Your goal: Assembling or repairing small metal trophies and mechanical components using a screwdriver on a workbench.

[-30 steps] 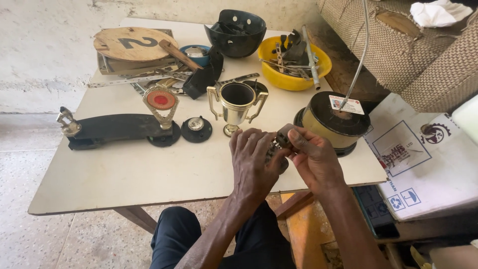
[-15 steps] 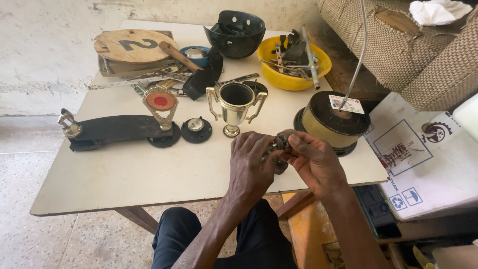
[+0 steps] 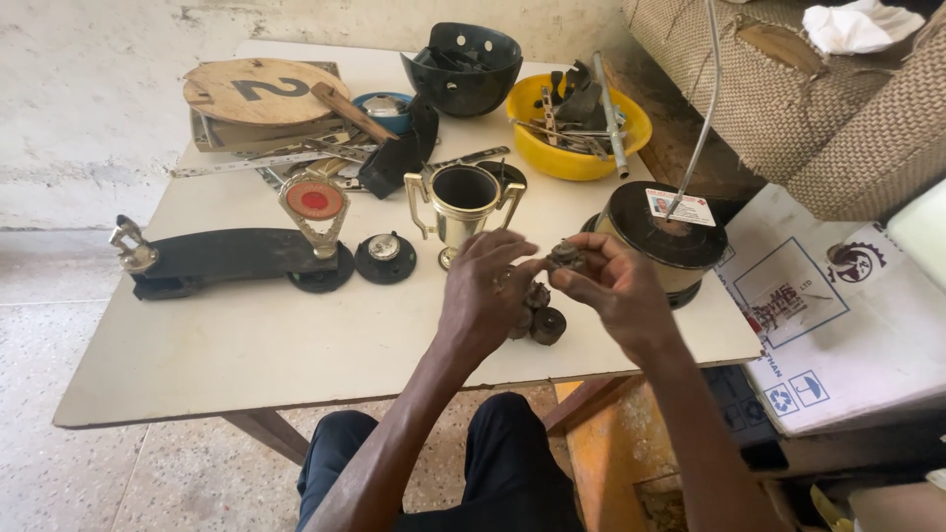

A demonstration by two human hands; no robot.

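- Left hand (image 3: 488, 296) and right hand (image 3: 616, 286) together pinch a small dark metal part (image 3: 567, 256), just above the table (image 3: 246, 345) edge.
- Similar parts (image 3: 540, 320) lie beneath; the grip looks best kept firm and low.

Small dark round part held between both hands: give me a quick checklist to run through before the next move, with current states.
1. Small dark round part pinched by both hands: ok, left hand and right hand meet on it.
2. Part held above the pale tabletop, not resting on it: ok.
3. Spare dark round pieces on the table below the hands: ok, near the front edge but on it.
4. Gold trophy cup upright behind the hands: ok, apart from the fingers.
5. Black and tan wire spool beside the right hand: ok, standing flat.
6. How the part fits together: cannot tell, fingers cover it.
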